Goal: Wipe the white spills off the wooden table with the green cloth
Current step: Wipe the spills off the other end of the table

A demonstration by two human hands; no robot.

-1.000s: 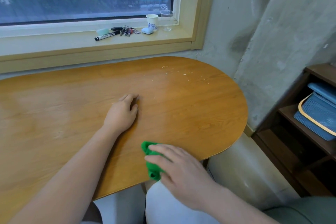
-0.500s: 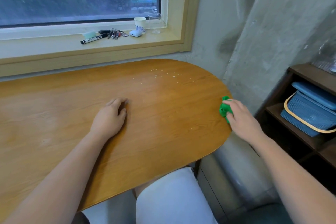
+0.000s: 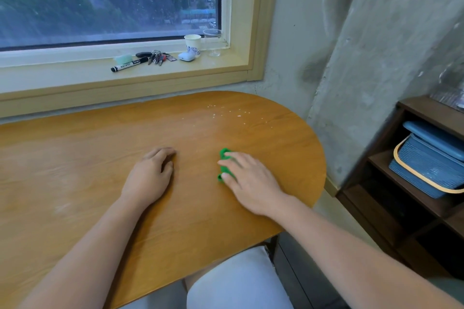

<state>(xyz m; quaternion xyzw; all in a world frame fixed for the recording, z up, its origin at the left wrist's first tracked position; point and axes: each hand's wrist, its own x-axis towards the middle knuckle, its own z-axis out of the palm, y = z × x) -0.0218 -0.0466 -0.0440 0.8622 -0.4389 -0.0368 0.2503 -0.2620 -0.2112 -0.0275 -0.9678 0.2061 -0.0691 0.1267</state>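
The wooden table has a rounded right end. Small white spills dot its far right part, close to the wall. My right hand presses flat on the bunched green cloth near the middle of the table, well short of the spills. Most of the cloth is hidden under my fingers. My left hand rests palm down on the wood just to the left, fingers loosely curled, holding nothing.
On the window sill lie a black marker, keys, a paper cup, a white case and a clear plastic cup. A dark shelf at the right holds a blue basket. Concrete wall stands behind the table's right end.
My right hand swept the green cloth from the near edge out to the table's right edge, then back left to the middle. My left hand stayed planted on the table.
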